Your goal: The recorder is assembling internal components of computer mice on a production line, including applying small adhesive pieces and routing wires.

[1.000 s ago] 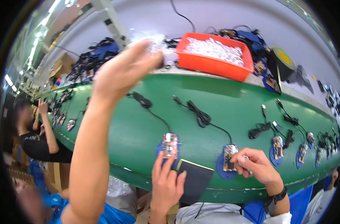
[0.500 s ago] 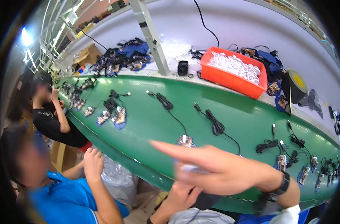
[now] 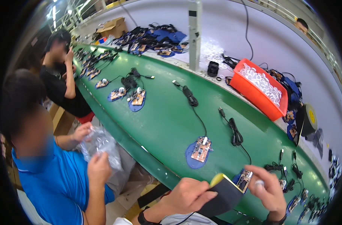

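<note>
My left hand point(image 3: 189, 195) pinches a dark, flexible sheet point(image 3: 222, 198) whose curled far edge shows a yellow underside. At the sheet's right side, my right hand point(image 3: 268, 189) has its fingers bent around a small white ring point(image 3: 259, 183). Its index fingertip is close to a brown circuit board point(image 3: 245, 179) on a blue base, which lies partly behind the sheet. From that board a black cable point(image 3: 235, 135) runs up the green surface. Just left of it rests another circuit board point(image 3: 201, 150) on a blue mouse-shaped base, with its own bundled cable point(image 3: 189, 96).
A red bin point(image 3: 250, 92) of white rings stands on the back ledge, beside a black roll point(image 3: 310, 116) with a yellow centre. More cabled boards line the green conveyor point(image 3: 159, 123). On the left, a person in blue point(image 3: 62, 180) handles clear plastic; another person point(image 3: 62, 78) sits beyond.
The view has shifted, so the conveyor appears farther left. My right hand has drawn back from pointing left to the sheet's right side. The dark sheet now shows in my left hand.
</note>
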Available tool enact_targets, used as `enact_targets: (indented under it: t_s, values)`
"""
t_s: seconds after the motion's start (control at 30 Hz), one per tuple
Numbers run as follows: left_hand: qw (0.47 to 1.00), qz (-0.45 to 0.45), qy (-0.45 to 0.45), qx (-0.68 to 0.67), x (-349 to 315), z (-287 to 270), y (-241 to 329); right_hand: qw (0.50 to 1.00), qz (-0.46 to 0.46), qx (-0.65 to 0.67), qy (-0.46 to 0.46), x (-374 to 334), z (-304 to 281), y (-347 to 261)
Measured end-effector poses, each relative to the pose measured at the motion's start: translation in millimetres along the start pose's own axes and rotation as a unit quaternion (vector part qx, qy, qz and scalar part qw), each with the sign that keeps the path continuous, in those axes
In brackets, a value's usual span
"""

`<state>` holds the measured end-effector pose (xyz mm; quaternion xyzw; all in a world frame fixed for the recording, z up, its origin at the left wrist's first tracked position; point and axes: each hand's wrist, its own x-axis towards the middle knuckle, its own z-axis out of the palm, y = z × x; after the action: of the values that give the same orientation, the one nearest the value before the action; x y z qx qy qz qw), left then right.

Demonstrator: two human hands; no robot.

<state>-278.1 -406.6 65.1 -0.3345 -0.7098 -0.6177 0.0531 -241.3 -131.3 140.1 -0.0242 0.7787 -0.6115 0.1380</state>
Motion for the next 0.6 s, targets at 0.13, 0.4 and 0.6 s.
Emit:
enact_targets:
  t_s: [0.13, 0.4, 0.6]
  values:
    - [0.993, 0.057, -0.100, -0.025, 12, 27, 0, 0.995, 0.053, 0.082, 0.022, -41, 19, 26]
    - [0.938, -0.222, -0.214, -0.160, 24, 5, 30, 0.980, 0.119, 0.051, 0.151, -80, 52, 46]
    - [0.975, -0.047, -0.166, -0.143, 4, 11, -5, 0.980, 0.114, 0.013, 0.160, -60, 59, 45]
